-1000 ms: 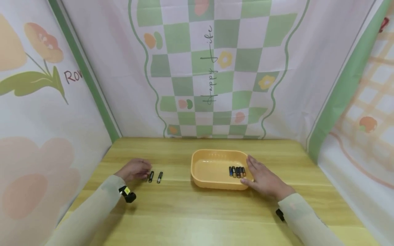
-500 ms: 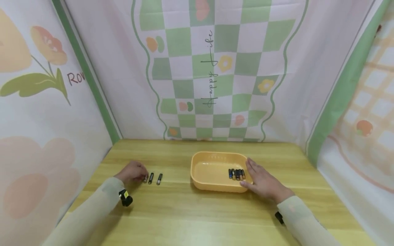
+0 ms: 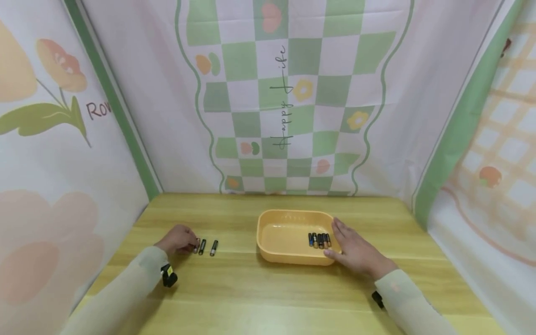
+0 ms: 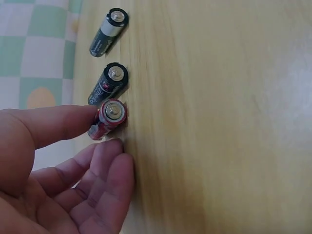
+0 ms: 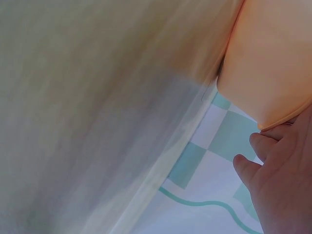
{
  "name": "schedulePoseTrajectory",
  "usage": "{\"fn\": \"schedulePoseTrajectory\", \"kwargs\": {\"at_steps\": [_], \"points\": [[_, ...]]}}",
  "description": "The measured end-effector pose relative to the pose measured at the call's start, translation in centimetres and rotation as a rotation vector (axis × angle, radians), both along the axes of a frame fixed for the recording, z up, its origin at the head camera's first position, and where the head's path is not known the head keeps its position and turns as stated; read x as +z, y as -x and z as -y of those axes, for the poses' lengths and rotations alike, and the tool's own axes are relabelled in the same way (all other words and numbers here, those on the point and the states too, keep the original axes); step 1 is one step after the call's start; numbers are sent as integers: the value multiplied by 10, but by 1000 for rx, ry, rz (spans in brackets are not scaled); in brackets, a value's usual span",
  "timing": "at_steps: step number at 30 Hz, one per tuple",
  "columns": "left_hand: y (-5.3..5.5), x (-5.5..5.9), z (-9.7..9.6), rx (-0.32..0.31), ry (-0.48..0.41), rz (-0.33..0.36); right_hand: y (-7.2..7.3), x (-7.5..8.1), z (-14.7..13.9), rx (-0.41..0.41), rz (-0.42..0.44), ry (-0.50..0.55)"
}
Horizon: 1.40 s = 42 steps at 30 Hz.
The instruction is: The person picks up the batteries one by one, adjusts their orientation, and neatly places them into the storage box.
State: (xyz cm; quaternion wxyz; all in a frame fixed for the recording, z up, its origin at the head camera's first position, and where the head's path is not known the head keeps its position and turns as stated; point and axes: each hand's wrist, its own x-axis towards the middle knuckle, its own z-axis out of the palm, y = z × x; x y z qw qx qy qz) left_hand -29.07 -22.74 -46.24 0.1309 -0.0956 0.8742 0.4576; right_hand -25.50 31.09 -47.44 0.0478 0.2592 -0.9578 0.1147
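My left hand [image 3: 179, 238] pinches a red battery [image 4: 106, 119] between thumb and fingertips, its button end facing the left wrist camera. Close beside it lies a dark battery [image 4: 108, 83], and farther off a dark battery with a silver band [image 4: 109, 32]; both lie on the table left of the yellow plastic basket [image 3: 280, 257]. Along that basket's right end rests my right hand [image 3: 360, 251], fingers extended at the rim and thumb at the front corner. Inside, several batteries [image 3: 319, 240] lie in a row toward the right end.
The wooden table [image 3: 234, 298] meets a patterned cloth backdrop [image 3: 276, 116] at its far edge. More printed cloth hangs on the left and right sides. A small black camera [image 3: 169, 275] sits on the left wrist.
My left hand has come down to the leftmost battery, and its fingers have closed around it. The right hand keeps its place on the basket. The head view has shifted slightly.
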Motion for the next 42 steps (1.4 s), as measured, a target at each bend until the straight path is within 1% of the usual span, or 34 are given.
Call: {"fn": "schedulePoseTrajectory", "kwargs": {"at_steps": [5, 7, 14, 18, 20, 24, 27, 29, 30, 34, 37, 40, 42], "points": [[0, 4, -3, -5, 122, -6, 1, 1, 1, 0, -4, -7], [1, 4, -4, -9, 146, -6, 1, 1, 1, -2, -2, -13], [1, 2, -2, -35, 165, -15, -2, 1, 1, -5, 10, -10], [2, 2, -1, -61, 129, -11, -2, 1, 0, -6, 8, -7], [3, 3, 0, -85, 90, -4, -3, 1, -1, -8, 4, -6], [3, 3, 7, -97, 42, 11, -3, 2, 0, 1, -2, -1], [3, 4, 10, -88, 7, 19, -3, 2, 0, 3, -4, 0], [2, 4, 12, -104, -15, 13, -2, 1, 1, 5, -8, -5], [1, 4, 13, -110, -40, 12, -1, 1, 1, 6, -10, -8], [2, 6, 18, -142, -191, 13, 0, -1, 0, 3, -6, -16], [3, 7, 23, -106, -360, 39, 0, -2, 0, 2, -2, -17], [3, 9, 26, -72, -476, 52, 0, -1, 0, -2, 1, -14], [3, 8, 29, -55, -534, 58, 0, -1, 1, -2, 3, -14]]}}
